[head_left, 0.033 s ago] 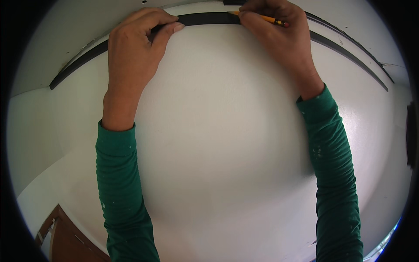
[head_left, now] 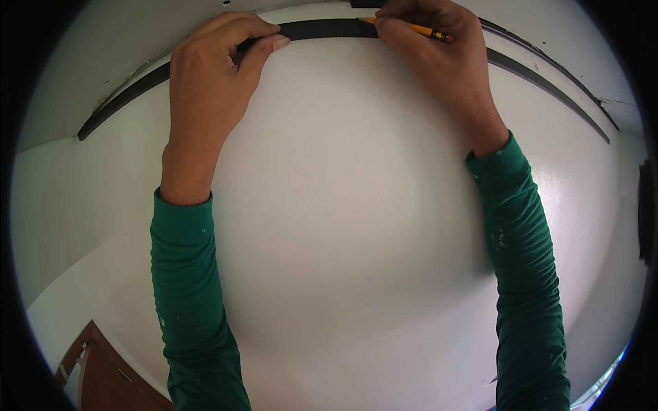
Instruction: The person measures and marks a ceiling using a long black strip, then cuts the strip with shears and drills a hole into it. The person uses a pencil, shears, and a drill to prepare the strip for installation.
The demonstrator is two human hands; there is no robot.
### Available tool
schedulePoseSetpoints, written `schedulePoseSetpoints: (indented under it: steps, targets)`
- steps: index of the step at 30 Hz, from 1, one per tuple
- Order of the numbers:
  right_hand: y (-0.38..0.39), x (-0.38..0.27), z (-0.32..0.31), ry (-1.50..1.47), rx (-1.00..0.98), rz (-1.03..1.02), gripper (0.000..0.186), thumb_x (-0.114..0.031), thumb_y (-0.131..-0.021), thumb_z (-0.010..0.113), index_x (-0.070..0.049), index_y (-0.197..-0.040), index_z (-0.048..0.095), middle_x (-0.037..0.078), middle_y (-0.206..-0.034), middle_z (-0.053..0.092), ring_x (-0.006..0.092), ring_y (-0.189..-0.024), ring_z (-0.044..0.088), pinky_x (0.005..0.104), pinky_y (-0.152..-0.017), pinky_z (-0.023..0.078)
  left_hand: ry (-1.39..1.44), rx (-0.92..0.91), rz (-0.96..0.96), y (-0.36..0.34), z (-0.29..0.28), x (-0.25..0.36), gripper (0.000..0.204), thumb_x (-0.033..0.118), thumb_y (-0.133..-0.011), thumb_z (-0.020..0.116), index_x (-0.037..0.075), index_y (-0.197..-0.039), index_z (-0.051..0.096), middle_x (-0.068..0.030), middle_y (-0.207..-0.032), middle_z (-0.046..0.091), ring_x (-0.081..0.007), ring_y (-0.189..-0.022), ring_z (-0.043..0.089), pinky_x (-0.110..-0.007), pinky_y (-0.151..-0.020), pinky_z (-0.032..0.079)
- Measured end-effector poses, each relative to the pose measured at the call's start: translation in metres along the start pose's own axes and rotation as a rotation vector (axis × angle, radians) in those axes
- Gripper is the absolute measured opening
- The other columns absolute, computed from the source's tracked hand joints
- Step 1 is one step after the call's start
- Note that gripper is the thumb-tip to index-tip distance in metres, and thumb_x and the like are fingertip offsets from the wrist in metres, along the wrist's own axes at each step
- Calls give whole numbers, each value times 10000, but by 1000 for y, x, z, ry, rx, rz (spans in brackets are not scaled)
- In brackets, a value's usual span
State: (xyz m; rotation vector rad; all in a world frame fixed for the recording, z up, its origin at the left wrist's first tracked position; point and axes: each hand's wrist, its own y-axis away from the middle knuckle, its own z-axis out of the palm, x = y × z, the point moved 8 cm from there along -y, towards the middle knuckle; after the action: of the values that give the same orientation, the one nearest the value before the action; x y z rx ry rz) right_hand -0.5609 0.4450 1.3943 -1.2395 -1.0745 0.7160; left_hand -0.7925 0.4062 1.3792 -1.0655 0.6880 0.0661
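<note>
A long black strip (head_left: 322,29) runs across the top of the white wall, just below the ceiling; the fisheye view bends it. My left hand (head_left: 216,72) has thumb and fingers closed on the strip, left of its middle. Between the fingers of my right hand (head_left: 445,58) is a yellow pencil (head_left: 419,29) with a red eraser end. The pencil's tip touches the strip or lies just in front of it. Part of the strip is hidden behind each hand.
The white wall (head_left: 356,192) fills most of the view. Another dark strip (head_left: 548,65) runs along the ceiling edge at the upper right. A brown wooden door (head_left: 113,380) is at the lower left. Some dark object (head_left: 644,212) shows at the far right rim.
</note>
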Motion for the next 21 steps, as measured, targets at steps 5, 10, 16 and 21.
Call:
schedulePoseSetpoints:
  steps: [5, 10, 16, 21]
  targets:
    - [-8, -6, 5, -251, 23, -94, 51, -66, -910, 749, -55, -902, 699, 25, -765, 682, 66, -627, 541, 248, -559, 418, 28, 28, 7, -3, -2, -8, 167, 199, -923, 842, 49, -992, 818, -55, -966, 785, -221, -785, 698, -324, -723, 569]
    - [16, -7, -15, -10, 158, -125, 181, -124, -976, 783, -75, -1149, 809, 44, -1093, 805, 163, -1034, 757, 326, -984, 572, -41, 53, 102, -3, -1, -4, 175, 200, -937, 813, 53, -1032, 811, -63, -1014, 781, -279, -899, 715, -375, -809, 583]
    - [34, -2, -31, 155, 122, -164, 192, -75, -963, 785, -62, -1154, 806, 59, -1113, 797, 178, -1092, 748, 337, -1019, 563, -56, 31, 91, -2, 2, -5, 205, 210, -946, 800, 61, -1085, 809, -61, -1049, 776, -284, -932, 716, -392, -836, 584]
    - [31, -5, -35, 227, 184, -246, 216, -40, -956, 781, -62, -1170, 793, 56, -1168, 787, 180, -1102, 747, 318, -1031, 558, -84, 50, 126, -2, 1, -2, 229, 200, -942, 802, 64, -1126, 799, -64, -1062, 754, -282, -969, 701, -402, -892, 561]
